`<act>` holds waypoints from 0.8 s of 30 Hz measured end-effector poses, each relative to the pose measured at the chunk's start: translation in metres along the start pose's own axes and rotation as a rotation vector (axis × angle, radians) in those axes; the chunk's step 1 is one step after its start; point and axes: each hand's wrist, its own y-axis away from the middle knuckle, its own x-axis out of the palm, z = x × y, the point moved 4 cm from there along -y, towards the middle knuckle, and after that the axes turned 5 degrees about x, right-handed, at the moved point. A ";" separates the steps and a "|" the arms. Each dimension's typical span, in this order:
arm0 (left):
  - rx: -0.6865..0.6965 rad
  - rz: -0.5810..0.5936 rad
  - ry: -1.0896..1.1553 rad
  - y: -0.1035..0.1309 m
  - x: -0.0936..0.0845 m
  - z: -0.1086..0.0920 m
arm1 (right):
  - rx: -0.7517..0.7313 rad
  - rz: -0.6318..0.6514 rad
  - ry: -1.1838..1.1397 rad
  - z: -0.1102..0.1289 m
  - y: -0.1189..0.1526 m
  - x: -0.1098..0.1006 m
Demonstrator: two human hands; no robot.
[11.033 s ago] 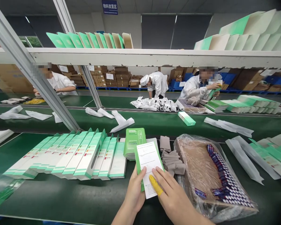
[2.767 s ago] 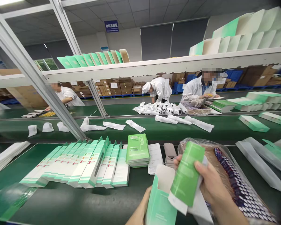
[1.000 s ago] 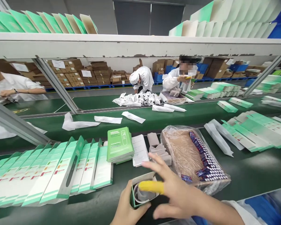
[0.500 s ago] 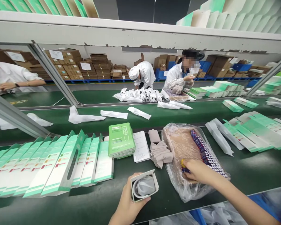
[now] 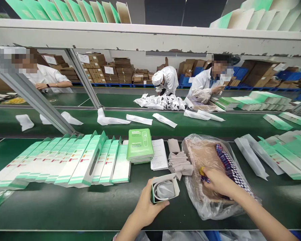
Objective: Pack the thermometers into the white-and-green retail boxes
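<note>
My left hand (image 5: 147, 204) is wrapped round a small carton (image 5: 177, 189), its open end tilted toward me. A rolled, whitish wrapped item (image 5: 165, 190) sits inside the carton; what the wrapping covers is hidden. My right hand (image 5: 219, 182) reaches over a brown cardboard tray (image 5: 203, 154) lined with clear plastic (image 5: 203, 211). Its fingers pinch dark blue batteries (image 5: 205, 179), partly hidden, and a yellow cover shows on one fingertip. Rows of more batteries (image 5: 227, 162) lie along the tray's right side, partly under my right forearm.
Green booklets (image 5: 140, 144), a printed leaflet (image 5: 159, 155) and folded beige pieces (image 5: 180, 164) lie left of the tray. Green-white cartons (image 5: 77, 164) lean at left. White sleeves (image 5: 252, 160) lie at right. A metal post (image 5: 82, 77) and shelf (image 5: 150, 36) stand ahead; co-workers work beyond.
The view has swung left, so most things appear further right. My left hand still holds the carton, and my right hand stays at the tray with the batteries pinched.
</note>
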 end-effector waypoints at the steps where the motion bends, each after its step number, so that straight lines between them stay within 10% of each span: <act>1: 0.004 0.002 -0.001 0.000 0.001 0.001 | 0.008 -0.012 0.002 0.001 -0.001 -0.009; 8: 0.068 -0.034 -0.002 -0.003 0.008 0.003 | -0.441 -0.481 -0.273 0.121 0.042 -0.111; 12: 0.097 -0.018 0.045 -0.006 0.011 -0.007 | -0.698 -0.582 -0.107 0.191 0.055 -0.115; 19: 0.106 0.011 0.091 0.003 0.006 -0.013 | -0.496 -0.779 -0.340 0.164 0.058 -0.082; 24: 0.087 -0.108 0.357 0.009 0.004 -0.034 | -0.186 -0.581 -0.719 0.152 0.049 -0.037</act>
